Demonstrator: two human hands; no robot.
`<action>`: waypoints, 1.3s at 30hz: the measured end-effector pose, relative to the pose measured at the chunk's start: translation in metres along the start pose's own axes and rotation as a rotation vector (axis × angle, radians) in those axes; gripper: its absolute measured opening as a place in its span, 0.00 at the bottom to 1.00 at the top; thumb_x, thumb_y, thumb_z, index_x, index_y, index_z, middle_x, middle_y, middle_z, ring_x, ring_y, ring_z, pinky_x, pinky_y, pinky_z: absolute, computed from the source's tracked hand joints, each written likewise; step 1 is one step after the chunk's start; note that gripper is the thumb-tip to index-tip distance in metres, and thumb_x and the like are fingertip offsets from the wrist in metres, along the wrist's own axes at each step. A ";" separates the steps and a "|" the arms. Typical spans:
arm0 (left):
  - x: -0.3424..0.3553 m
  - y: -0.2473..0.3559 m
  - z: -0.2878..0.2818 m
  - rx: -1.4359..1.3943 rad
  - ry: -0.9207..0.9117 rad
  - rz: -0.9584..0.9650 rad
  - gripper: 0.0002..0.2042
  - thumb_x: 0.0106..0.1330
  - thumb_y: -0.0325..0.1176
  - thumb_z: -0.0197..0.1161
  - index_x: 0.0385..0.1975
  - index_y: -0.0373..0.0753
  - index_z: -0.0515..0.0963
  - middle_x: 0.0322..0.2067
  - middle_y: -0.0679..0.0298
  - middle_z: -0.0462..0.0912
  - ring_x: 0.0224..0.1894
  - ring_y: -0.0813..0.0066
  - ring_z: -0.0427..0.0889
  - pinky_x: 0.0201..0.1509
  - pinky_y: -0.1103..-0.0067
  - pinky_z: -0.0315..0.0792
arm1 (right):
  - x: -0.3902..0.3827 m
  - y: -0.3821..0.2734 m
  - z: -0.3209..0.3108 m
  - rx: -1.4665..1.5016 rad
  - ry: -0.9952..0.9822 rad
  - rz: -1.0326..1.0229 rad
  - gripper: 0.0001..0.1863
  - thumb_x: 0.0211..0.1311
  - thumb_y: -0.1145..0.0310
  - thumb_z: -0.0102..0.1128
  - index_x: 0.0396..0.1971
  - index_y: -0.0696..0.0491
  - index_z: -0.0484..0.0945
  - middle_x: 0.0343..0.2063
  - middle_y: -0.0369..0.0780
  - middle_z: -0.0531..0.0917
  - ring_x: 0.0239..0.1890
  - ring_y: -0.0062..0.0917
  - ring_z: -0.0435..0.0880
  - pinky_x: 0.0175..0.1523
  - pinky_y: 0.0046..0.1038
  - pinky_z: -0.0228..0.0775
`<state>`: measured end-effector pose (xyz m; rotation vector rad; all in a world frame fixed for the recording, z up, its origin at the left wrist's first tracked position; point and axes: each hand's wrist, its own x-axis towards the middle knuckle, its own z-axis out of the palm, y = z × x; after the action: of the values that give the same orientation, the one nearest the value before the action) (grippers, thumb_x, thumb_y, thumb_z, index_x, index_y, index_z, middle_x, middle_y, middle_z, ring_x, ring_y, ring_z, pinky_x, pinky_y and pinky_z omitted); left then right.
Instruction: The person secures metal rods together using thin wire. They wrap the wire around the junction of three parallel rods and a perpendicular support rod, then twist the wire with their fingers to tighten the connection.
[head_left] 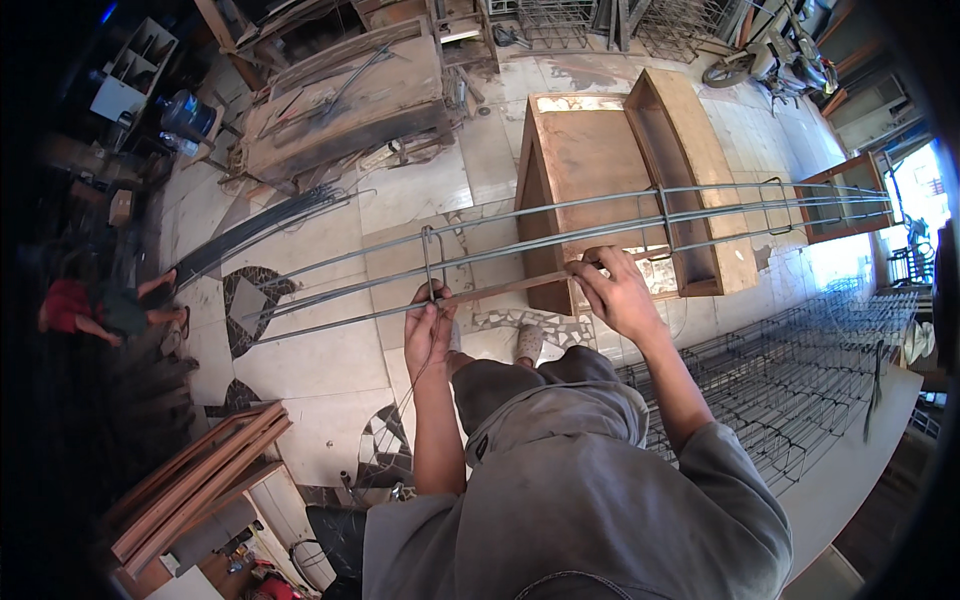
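Long grey steel rods [510, 247] run across in front of me, passing through bent-wire stirrups. At the nearest stirrup [427, 250], my left hand [425, 325] is closed with its fingertips pinching the lower corner beside the front rod. Thin wire [408, 398] trails down from that hand. A narrow brown strip [505, 290], apparently wood, spans from my left fingertips to my right hand [618, 293]. My right hand pinches the strip's right end with thumb and fingers, just below the rods. Another stirrup [663, 215] encloses the rods farther right.
A wooden cabinet [580, 150] stands under the rods. Wire cages [770, 380] lie at my right. Loose bars [260, 228] lie on the floor at left, near a person [120, 310]. Beyond is a low wooden workbench [340, 110]; wooden frames [200, 480] lean at lower left.
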<state>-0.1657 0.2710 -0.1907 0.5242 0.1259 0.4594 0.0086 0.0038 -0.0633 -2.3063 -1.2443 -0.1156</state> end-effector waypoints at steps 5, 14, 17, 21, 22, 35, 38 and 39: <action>-0.007 0.002 -0.006 0.061 0.042 -0.013 0.22 0.64 0.23 0.62 0.59 0.26 0.71 0.52 0.47 0.79 0.51 0.66 0.80 0.58 0.72 0.76 | 0.000 0.002 0.001 -0.030 0.011 -0.012 0.12 0.61 0.68 0.66 0.45 0.50 0.84 0.42 0.40 0.79 0.47 0.37 0.78 0.52 0.39 0.70; -0.003 0.007 -0.002 0.046 -0.019 -0.058 0.15 0.68 0.25 0.64 0.52 0.29 0.74 0.53 0.45 0.79 0.48 0.68 0.82 0.58 0.72 0.75 | 0.002 -0.003 0.000 -0.025 0.000 0.002 0.13 0.59 0.70 0.67 0.44 0.52 0.84 0.41 0.40 0.79 0.47 0.36 0.79 0.52 0.38 0.70; -0.004 0.007 0.003 0.090 -0.014 -0.015 0.15 0.67 0.24 0.64 0.52 0.29 0.74 0.52 0.48 0.80 0.50 0.64 0.81 0.60 0.69 0.74 | 0.000 0.003 0.003 -0.038 0.017 -0.003 0.12 0.59 0.70 0.67 0.44 0.53 0.83 0.44 0.42 0.80 0.48 0.39 0.79 0.53 0.40 0.71; -0.008 0.002 -0.016 0.121 0.045 0.017 0.17 0.66 0.23 0.65 0.54 0.30 0.74 0.47 0.58 0.78 0.58 0.62 0.77 0.59 0.69 0.73 | -0.001 0.012 0.010 -0.023 0.054 -0.045 0.14 0.59 0.69 0.68 0.46 0.50 0.83 0.41 0.42 0.79 0.46 0.41 0.80 0.51 0.40 0.74; -0.007 0.000 -0.012 0.113 0.074 0.040 0.14 0.67 0.21 0.63 0.52 0.30 0.75 0.46 0.57 0.79 0.57 0.60 0.77 0.56 0.69 0.73 | -0.001 0.011 0.007 -0.030 0.028 -0.027 0.14 0.59 0.68 0.67 0.46 0.50 0.84 0.41 0.42 0.78 0.46 0.40 0.79 0.52 0.40 0.73; -0.006 0.007 0.007 0.253 0.107 0.068 0.10 0.71 0.25 0.62 0.50 0.33 0.78 0.50 0.51 0.82 0.53 0.64 0.81 0.53 0.69 0.78 | -0.004 0.001 0.002 0.016 0.022 0.049 0.15 0.60 0.69 0.64 0.48 0.49 0.82 0.48 0.43 0.78 0.52 0.38 0.77 0.60 0.39 0.69; -0.007 0.008 0.007 0.276 0.129 0.080 0.10 0.71 0.24 0.62 0.50 0.33 0.78 0.50 0.49 0.82 0.55 0.62 0.81 0.55 0.66 0.80 | -0.004 0.001 0.003 0.030 0.017 0.061 0.15 0.60 0.69 0.63 0.48 0.49 0.82 0.48 0.43 0.78 0.53 0.39 0.77 0.60 0.39 0.69; -0.008 0.008 0.007 0.290 0.143 0.096 0.10 0.71 0.24 0.62 0.50 0.32 0.79 0.50 0.49 0.82 0.55 0.62 0.81 0.56 0.65 0.80 | -0.004 0.001 0.005 0.040 0.016 0.064 0.15 0.60 0.70 0.63 0.48 0.49 0.82 0.48 0.43 0.78 0.53 0.39 0.77 0.60 0.39 0.69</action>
<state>-0.1741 0.2703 -0.1807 0.7838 0.3090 0.5770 0.0066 0.0024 -0.0691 -2.3040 -1.1538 -0.0857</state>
